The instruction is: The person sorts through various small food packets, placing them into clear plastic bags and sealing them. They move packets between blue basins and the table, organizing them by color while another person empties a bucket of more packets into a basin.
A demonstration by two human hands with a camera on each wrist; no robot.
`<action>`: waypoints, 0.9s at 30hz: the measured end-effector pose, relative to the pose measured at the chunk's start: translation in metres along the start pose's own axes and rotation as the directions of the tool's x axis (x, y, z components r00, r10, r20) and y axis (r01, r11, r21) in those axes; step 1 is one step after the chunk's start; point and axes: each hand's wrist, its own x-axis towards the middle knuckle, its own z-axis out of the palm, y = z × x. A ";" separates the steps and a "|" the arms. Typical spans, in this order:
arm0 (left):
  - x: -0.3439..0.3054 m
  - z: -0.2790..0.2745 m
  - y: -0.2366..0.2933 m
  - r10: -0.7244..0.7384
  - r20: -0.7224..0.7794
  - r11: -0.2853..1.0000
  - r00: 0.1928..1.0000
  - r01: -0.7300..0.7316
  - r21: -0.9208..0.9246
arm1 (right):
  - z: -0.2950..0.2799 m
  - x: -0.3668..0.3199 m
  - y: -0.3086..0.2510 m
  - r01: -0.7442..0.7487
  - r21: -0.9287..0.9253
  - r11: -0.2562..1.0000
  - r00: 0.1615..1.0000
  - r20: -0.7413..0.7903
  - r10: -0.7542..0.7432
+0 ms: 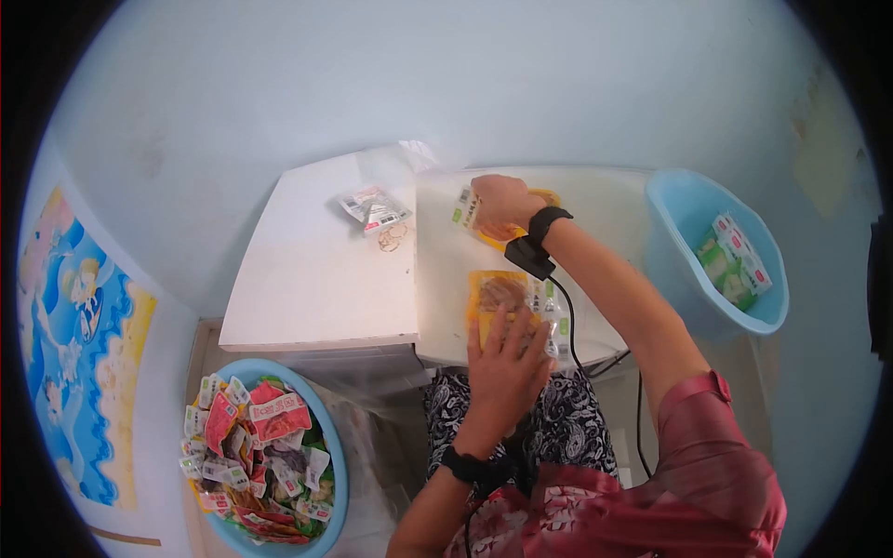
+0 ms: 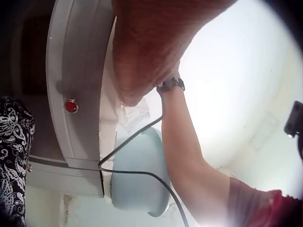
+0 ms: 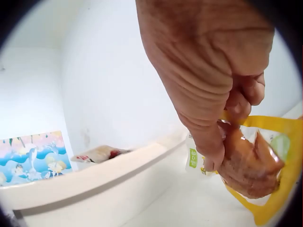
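Note:
In the head view my right hand (image 1: 507, 205) grips a yellow-edged clear food packet (image 1: 549, 197) over the far part of the white table. Seen from the right wrist, thumb and curled fingers of the right hand (image 3: 213, 80) pinch the packet (image 3: 253, 165), and brown meat shows through its clear film. A second yellow-edged packet (image 1: 488, 284) lies flat near the front edge. My left hand (image 1: 507, 363) rests on it with fingers spread. In the left wrist view the left hand (image 2: 151, 52) covers most of that packet, leaving a clear plastic corner (image 2: 136, 116) below it.
A silver-white packet (image 1: 374, 209) lies on the left tabletop (image 1: 307, 270). At right stands a blue basin (image 1: 670, 205) with green-and-white packets (image 1: 735, 260). Lower left, another blue basin (image 1: 339, 446) is heaped with mixed packets (image 1: 265, 456). A black cable (image 1: 569, 321) hangs from the right wrist.

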 end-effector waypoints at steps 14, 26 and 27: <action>0.001 0.000 0.014 0.010 0.034 0.993 0.999 -0.014 0.121 | -0.071 -0.227 -0.007 0.338 0.229 0.913 0.667 -0.742 -0.061; 0.038 0.003 0.055 -0.037 -0.080 0.987 0.996 0.049 0.155 | 0.019 -0.353 0.053 0.208 0.926 0.316 0.653 -0.371 0.660; 0.041 0.007 0.058 -0.037 -0.064 0.985 0.997 0.048 0.168 | 0.020 -0.354 0.053 0.219 0.940 0.260 0.651 -0.339 0.679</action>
